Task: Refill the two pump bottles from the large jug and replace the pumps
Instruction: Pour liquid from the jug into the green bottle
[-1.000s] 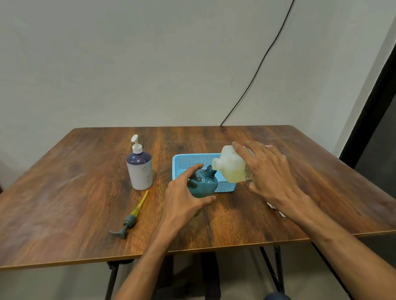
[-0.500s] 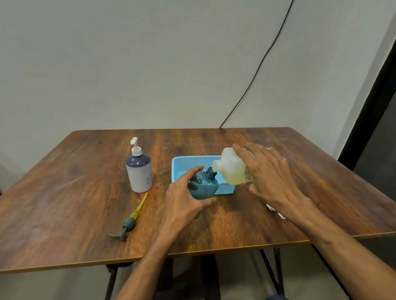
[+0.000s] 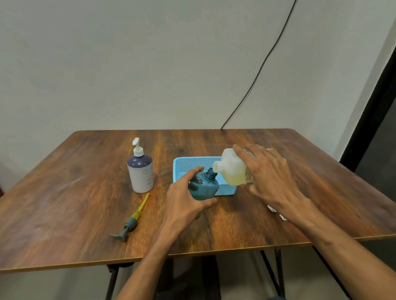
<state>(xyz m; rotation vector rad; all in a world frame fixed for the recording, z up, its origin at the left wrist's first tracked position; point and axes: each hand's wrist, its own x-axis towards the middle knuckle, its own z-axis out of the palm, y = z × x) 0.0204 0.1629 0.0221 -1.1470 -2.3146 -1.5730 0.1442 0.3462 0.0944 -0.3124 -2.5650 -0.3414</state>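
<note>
L hand grips teal bottle, R hand tips jug at neck

Left hand and right hand both curled, forearms outstretched.

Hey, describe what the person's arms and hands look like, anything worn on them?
Both forearms are bare to the bottom of the frame, with no sleeves showing. The left hand and right hand wear no gloves, and no watch, rings or bracelets are visible.
</note>
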